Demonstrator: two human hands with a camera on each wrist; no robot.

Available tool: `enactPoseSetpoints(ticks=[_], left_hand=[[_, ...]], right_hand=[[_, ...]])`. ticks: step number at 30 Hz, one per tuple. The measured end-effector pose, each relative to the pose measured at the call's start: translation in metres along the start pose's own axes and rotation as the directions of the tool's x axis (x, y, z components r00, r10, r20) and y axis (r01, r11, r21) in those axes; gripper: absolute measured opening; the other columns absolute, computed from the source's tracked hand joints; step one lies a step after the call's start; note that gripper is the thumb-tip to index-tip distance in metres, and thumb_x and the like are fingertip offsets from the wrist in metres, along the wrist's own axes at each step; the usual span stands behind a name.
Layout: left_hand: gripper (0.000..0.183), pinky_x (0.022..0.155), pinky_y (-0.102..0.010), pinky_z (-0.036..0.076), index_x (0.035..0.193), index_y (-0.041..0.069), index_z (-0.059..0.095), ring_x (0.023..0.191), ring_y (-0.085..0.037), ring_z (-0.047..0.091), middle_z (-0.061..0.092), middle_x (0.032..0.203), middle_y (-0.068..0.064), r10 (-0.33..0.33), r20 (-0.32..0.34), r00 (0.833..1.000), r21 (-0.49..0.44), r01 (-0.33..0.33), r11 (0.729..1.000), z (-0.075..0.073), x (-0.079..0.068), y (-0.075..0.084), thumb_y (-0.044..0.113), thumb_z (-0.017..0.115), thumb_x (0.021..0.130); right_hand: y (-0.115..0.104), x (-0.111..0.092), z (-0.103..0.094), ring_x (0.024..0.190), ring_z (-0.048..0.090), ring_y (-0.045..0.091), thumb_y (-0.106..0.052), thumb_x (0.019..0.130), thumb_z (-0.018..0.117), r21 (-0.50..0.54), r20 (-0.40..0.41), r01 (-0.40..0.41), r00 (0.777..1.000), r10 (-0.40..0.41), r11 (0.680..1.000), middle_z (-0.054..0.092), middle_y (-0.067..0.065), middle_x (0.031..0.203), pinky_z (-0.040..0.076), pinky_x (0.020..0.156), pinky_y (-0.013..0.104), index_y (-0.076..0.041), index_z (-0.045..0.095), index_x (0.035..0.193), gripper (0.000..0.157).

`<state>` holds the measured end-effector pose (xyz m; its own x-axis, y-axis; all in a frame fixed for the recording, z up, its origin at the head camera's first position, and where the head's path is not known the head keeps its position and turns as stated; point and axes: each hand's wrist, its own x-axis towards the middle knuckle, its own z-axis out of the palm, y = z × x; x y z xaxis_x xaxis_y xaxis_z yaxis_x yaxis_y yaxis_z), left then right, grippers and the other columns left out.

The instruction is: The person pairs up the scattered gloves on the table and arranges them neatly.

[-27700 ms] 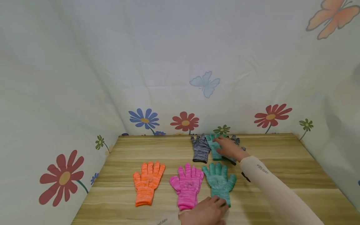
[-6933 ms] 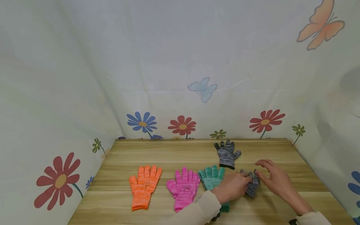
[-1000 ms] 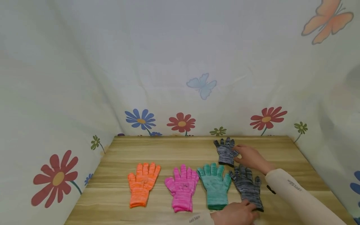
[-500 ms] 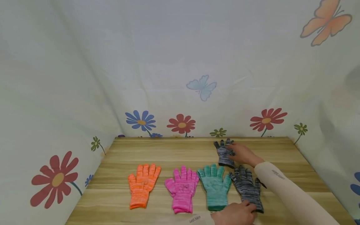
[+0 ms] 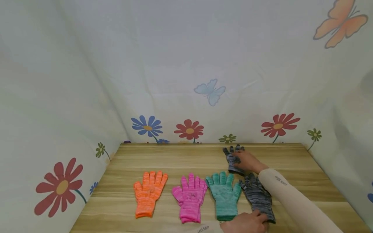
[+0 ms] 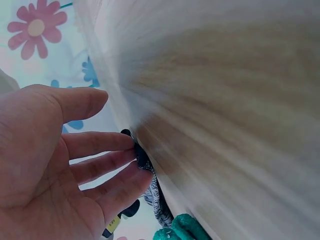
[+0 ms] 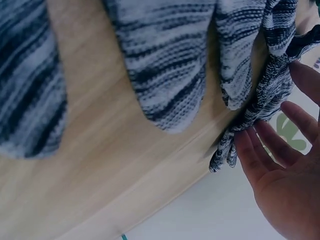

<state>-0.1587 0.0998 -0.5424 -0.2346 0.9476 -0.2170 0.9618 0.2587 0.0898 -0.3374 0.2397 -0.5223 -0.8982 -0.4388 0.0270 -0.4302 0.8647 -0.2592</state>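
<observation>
Toward the back of the table lies a small grey-and-black knit glove (image 5: 231,161), fingers pointing away. My right hand (image 5: 247,161) reaches over its right side; in the right wrist view the fairly straight fingers (image 7: 265,145) touch this far glove (image 7: 272,87). Nearer, a second grey-and-black glove (image 5: 257,195) is spread flat at the right end of a row of gloves. My left hand (image 5: 246,223) rests at its cuff. In the left wrist view, extended fingertips (image 6: 127,141) touch the dark cuff (image 6: 144,159), the thumb held apart.
Left of the near grey glove lie a green glove (image 5: 224,197), a pink glove (image 5: 190,200) with another layer showing beneath, and an orange glove (image 5: 148,195). The wooden tabletop (image 5: 163,155) ends at a flower-print cloth wall (image 5: 163,97).
The grey glove bunched between both hands earlier now lies flat beside the green one. A green glove has gone from the back. Lately my right hand has slid left over the far glove.
</observation>
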Motion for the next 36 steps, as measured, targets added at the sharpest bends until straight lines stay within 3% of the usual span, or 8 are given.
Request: enactPoseSetpoints(ticks=[5,11,15,22,24,28,31,36], left_hand=[[0.043,0.078,-0.007,0.038,0.132,0.035,0.054,0.11,0.003,0.042,0.044,0.136,0.018,-0.057,0.072,0.996,0.024,0.055,0.998,-0.003,0.003,0.005,0.052,0.059,0.093],[0.042,0.08,-0.008,0.038,0.133,0.036,0.052,0.11,0.003,0.039,0.041,0.137,0.018,-0.058,0.061,0.996,0.008,0.058,0.998,0.026,0.02,-0.006,0.052,0.058,0.095],[0.046,0.079,-0.008,0.039,0.133,0.039,0.051,0.111,0.004,0.04,0.039,0.138,0.021,-0.103,0.126,0.987,-0.014,0.105,0.994,0.012,0.016,0.0,0.053,0.064,0.091],[0.082,0.08,-0.011,0.041,0.137,0.045,0.042,0.115,0.006,0.037,0.032,0.14,0.025,-0.174,0.254,0.951,0.081,0.159,0.984,-0.018,0.005,0.011,0.057,0.084,0.068],[0.075,0.081,-0.011,0.04,0.137,0.044,0.043,0.114,0.006,0.038,0.034,0.14,0.025,-0.159,0.242,0.957,0.065,0.147,0.987,-0.011,0.008,0.008,0.057,0.08,0.074],[0.049,0.084,-0.008,0.038,0.136,0.038,0.048,0.113,0.005,0.039,0.039,0.138,0.021,-0.07,0.11,0.991,0.013,0.069,0.998,0.028,0.023,-0.008,0.053,0.062,0.092],[0.04,0.084,-0.006,0.037,0.135,0.036,0.05,0.111,0.005,0.039,0.041,0.136,0.019,-0.012,0.011,1.0,-0.015,0.012,1.0,0.057,0.035,-0.021,0.051,0.05,0.098],[0.039,0.081,-0.005,0.038,0.135,0.035,0.051,0.109,0.006,0.041,0.045,0.132,0.019,0.0,-0.032,0.999,-0.057,-0.002,0.998,0.054,0.031,-0.022,0.051,0.049,0.099]], right_hand=[[-0.002,0.0,0.001,0.117,0.056,0.045,-0.024,0.09,0.071,-0.028,0.005,0.019,1.0,-0.019,0.999,0.054,0.027,0.132,0.049,0.094,0.057,-0.006,0.062,0.129,0.044],[-0.002,0.0,0.002,0.113,0.059,0.041,-0.02,0.091,0.07,-0.011,-0.037,0.009,0.999,-0.009,1.0,0.058,0.022,0.127,0.05,0.093,0.055,-0.009,0.068,0.118,0.029],[0.0,0.001,0.005,0.1,0.063,0.034,-0.016,0.091,0.069,-0.024,-0.057,0.021,0.998,-0.022,0.999,0.062,0.017,0.116,0.053,0.085,0.05,-0.009,0.07,0.108,0.018],[0.007,-0.001,0.004,0.086,0.064,0.024,-0.009,0.09,0.068,0.005,-0.121,0.059,0.991,-0.058,0.998,0.067,0.009,0.098,0.053,0.073,0.042,-0.009,0.068,0.098,0.008],[0.008,-0.003,-0.001,0.081,0.061,0.021,-0.005,0.09,0.067,0.04,-0.158,0.085,0.984,-0.078,0.996,0.066,0.008,0.093,0.05,0.07,0.04,-0.008,0.066,0.096,0.006],[0.007,-0.009,-0.015,0.076,0.058,0.019,-0.001,0.091,0.064,0.11,-0.226,0.114,0.97,-0.087,0.987,0.065,0.009,0.088,0.047,0.067,0.038,-0.004,0.062,0.095,0.005],[0.006,-0.014,-0.028,0.083,0.062,0.022,-0.003,0.094,0.061,0.159,-0.233,0.081,0.972,-0.042,0.984,0.066,0.009,0.092,0.051,0.071,0.041,-0.005,0.062,0.1,0.006],[0.003,-0.025,-0.046,0.091,0.066,0.029,-0.004,0.095,0.061,0.19,-0.294,0.077,0.956,-0.018,0.979,0.068,0.012,0.096,0.056,0.076,0.046,-0.004,0.062,0.105,0.01]])
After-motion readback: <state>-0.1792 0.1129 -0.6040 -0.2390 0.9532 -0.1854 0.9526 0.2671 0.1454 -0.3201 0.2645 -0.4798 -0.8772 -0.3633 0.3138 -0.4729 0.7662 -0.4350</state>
